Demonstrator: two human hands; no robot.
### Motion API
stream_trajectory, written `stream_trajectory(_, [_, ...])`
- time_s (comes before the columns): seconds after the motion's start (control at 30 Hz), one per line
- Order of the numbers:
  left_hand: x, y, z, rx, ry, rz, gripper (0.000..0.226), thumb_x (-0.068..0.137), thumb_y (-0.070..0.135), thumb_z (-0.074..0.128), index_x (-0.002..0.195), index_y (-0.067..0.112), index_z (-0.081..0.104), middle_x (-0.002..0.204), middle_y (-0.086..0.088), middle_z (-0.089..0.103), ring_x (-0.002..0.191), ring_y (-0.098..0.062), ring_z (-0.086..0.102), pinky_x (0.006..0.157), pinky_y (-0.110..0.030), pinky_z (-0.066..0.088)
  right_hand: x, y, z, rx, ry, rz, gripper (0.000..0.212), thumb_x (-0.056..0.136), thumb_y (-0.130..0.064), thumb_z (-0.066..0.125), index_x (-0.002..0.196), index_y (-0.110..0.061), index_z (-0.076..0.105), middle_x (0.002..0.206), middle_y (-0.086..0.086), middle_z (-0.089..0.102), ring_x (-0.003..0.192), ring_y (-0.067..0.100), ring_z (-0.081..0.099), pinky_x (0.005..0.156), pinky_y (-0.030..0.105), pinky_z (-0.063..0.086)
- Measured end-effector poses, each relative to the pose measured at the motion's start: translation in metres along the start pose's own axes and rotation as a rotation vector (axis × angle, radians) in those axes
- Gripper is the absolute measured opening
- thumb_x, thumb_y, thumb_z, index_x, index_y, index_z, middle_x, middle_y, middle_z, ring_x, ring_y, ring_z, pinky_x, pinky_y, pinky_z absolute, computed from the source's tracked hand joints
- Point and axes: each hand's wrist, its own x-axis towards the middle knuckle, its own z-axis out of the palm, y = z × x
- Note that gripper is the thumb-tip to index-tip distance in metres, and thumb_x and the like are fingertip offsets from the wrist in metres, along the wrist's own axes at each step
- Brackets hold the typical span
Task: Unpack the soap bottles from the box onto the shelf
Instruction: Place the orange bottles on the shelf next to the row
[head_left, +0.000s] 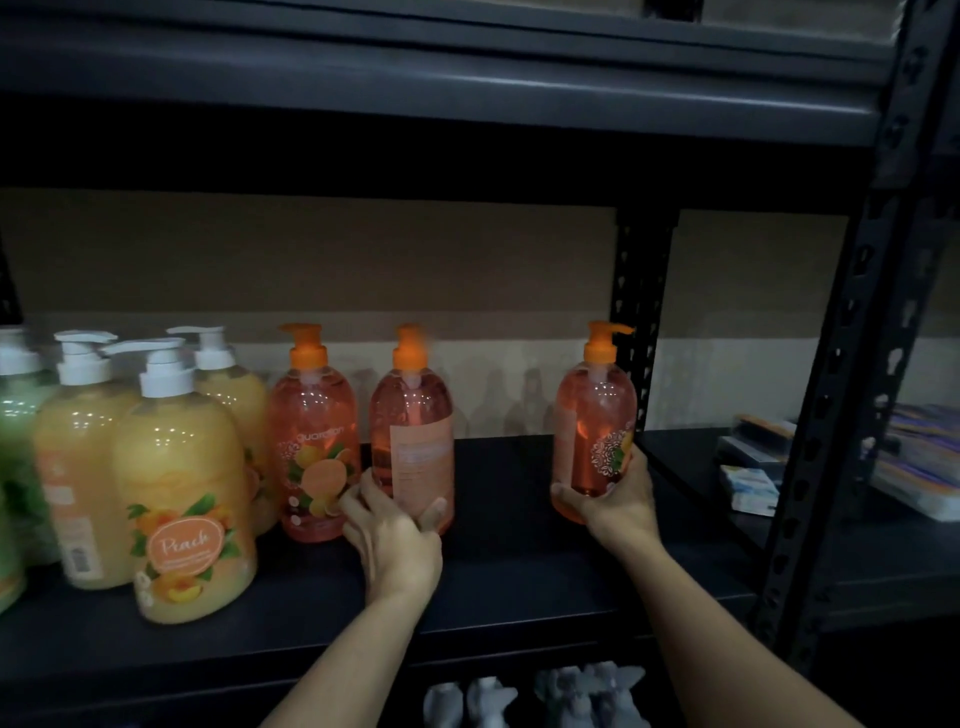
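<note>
- Far left, a green bottle with a white pump, cut by the frame edge, blurred.
- Next, a cluster of yellow bottles with white pumps, upright on the black shelf; the front one has a "Peach" label.
- Just right of them, the first orange bottle stands upright, orange pump, fruit label facing out.
- Left hand grips the middle orange bottle low down, thumb on the front, fingers curled round its left side; the bottle is upright on the shelf, just beside the first one, back label facing out.
- A bare gap of shelf, then the right hand grips the right orange bottle round its base from below and the right; the bottle is roughly upright over the shelf, near the black post; cannot tell if it touches the shelf.
- Right of the post, flat packets lie on the neighbouring shelf, too dim to identify.
- Bottom centre, grey shapes sit on the level below.
</note>
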Motion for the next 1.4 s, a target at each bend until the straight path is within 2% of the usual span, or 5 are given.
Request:
stream_trajectory(0.1, [0.0,-0.002,0.001,0.003,-0.003,0.014,0.089,0.082,0.022,0.076,0.15,0.005,0.021,0.147,-0.019,0.021,0.131,-0.042,0.028,0.11,-0.049,0.027,-0.001,0.0,-0.002,0.008,-0.029,-0.021,0.111,0.06,-0.028,0.093,0.148,-0.023,0.026,0.139,0.005,0.043,0.114,0.019,0.052,0.098,0.035,0.044])
stream_trajectory(0.47, [-0.001,-0.002,0.0,-0.074,-0.032,-0.025,0.095,0.08,0.024,0.078,0.152,0.009,0.018,0.151,-0.02,0.022,0.139,-0.037,0.028,0.113,-0.046,0.028,-0.001,0.004,-0.009,0.018,-0.108,-0.024,0.117,0.061,-0.027,0.093,0.152,-0.026,0.019,0.141,0.002,0.036,0.129,0.023,0.044,0.105,0.038,0.04])
stream_trajectory(0.8, [-0.001,0.004,0.006,0.022,-0.039,-0.086,0.088,0.085,0.026,0.074,0.151,0.01,0.018,0.15,-0.018,0.026,0.137,-0.037,0.033,0.111,-0.046,0.031,0.001,0.014,-0.014,0.043,-0.14,-0.048,0.115,0.056,-0.027,0.094,0.149,-0.028,0.026,0.136,-0.003,0.044,0.126,0.018,0.046,0.105,0.038,0.041])
stream_trajectory(1.27, [-0.013,0.036,0.075,-0.012,-0.184,-0.055,0.087,0.085,0.029,0.073,0.152,0.015,0.019,0.151,-0.011,0.026,0.138,-0.029,0.035,0.112,-0.04,0.031,-0.001,0.014,-0.014,0.086,-0.137,-0.105,0.111,0.061,-0.024,0.092,0.15,-0.026,0.027,0.135,0.0,0.042,0.126,0.02,0.046,0.104,0.034,0.04])
stream_trajectory(1.4, [-0.017,0.043,0.085,-0.043,-0.186,-0.016,0.086,0.084,0.031,0.074,0.151,0.017,0.02,0.15,-0.009,0.028,0.137,-0.027,0.036,0.109,-0.039,0.035,0.001,0.014,-0.014,0.08,-0.153,-0.097,0.113,0.061,-0.027,0.092,0.151,-0.026,0.024,0.138,0.001,0.041,0.127,0.022,0.046,0.108,0.04,0.042])
